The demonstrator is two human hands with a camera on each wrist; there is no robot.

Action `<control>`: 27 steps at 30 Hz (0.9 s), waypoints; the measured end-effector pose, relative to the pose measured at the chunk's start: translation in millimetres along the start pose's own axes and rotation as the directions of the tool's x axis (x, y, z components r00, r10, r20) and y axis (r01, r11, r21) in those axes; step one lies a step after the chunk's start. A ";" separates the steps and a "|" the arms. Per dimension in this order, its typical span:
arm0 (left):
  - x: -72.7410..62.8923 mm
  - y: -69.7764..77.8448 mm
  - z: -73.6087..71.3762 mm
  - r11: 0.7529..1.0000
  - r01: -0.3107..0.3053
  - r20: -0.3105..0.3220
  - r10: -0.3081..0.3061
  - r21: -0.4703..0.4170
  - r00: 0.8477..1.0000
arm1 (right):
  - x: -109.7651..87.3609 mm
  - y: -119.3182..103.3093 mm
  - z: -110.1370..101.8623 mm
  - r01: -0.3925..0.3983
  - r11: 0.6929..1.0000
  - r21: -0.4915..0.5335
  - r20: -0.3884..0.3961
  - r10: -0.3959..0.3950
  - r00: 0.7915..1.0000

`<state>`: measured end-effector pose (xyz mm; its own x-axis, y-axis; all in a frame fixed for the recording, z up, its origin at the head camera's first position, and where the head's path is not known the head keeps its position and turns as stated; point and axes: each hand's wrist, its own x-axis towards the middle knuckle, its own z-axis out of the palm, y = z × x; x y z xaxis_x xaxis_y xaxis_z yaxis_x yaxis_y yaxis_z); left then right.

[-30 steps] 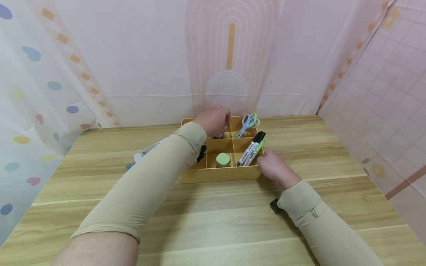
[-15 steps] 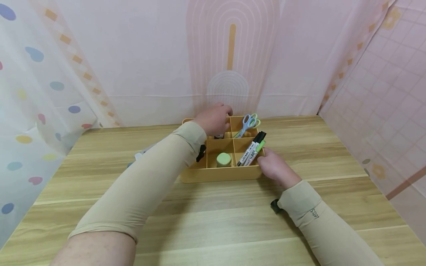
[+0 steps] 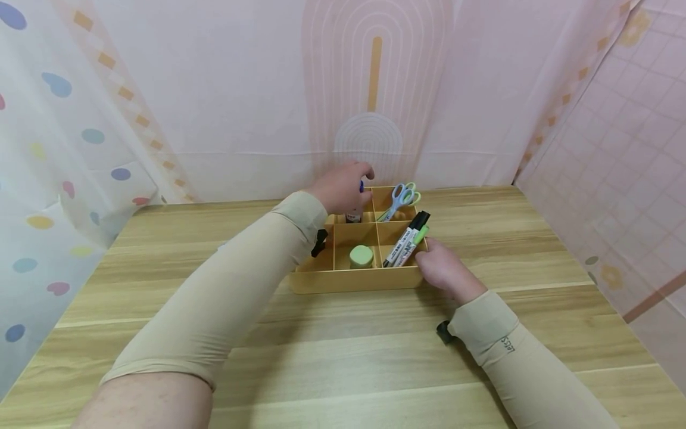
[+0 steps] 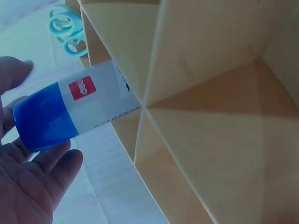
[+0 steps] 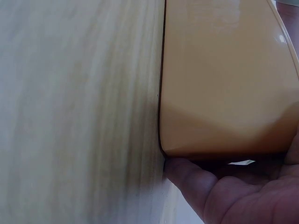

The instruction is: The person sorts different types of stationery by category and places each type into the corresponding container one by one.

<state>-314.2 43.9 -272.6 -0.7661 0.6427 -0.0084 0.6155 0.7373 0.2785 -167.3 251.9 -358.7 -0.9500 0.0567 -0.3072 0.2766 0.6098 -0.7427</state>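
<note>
A yellow-orange divided desk organizer [image 3: 356, 282] stands on the wooden table. In its back row, a white glue stick with a blue cap [image 4: 93, 100] stands upright in a compartment. My left hand [image 3: 339, 189] is over that compartment; in the left wrist view its fingers spread around the cap and the thumb stands apart from it. My right hand [image 3: 442, 269] grips the organizer's right side near the front corner. The right wrist view shows a finger [image 5: 191, 179] at the organizer's bottom edge, by the table.
Blue and green scissors [image 3: 397, 199] stand in the back right compartment. Black and green markers [image 3: 402, 243] lean in the front right one, and a light green round-cornered item [image 3: 361, 256] sits in the front middle. A patterned curtain [image 3: 241, 119] hangs behind the table.
My left hand has drawn slightly back and its fingers have spread, so the blue cap now shows. The right hand stays at the organizer's side.
</note>
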 end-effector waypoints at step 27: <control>-13.3 -31.9 -16.7 0.994 0.060 -0.060 -0.066 -0.093 0.996 | -1.3 -0.4 -1.0 0.007 1.000 0.009 -0.002 -0.007 1.000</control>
<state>-326.6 8.4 -265.3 -0.8147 0.5790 0.0312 0.5484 0.7519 0.3660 -166.3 252.4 -357.5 -0.9521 0.0542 -0.3010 0.2714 0.6031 -0.7501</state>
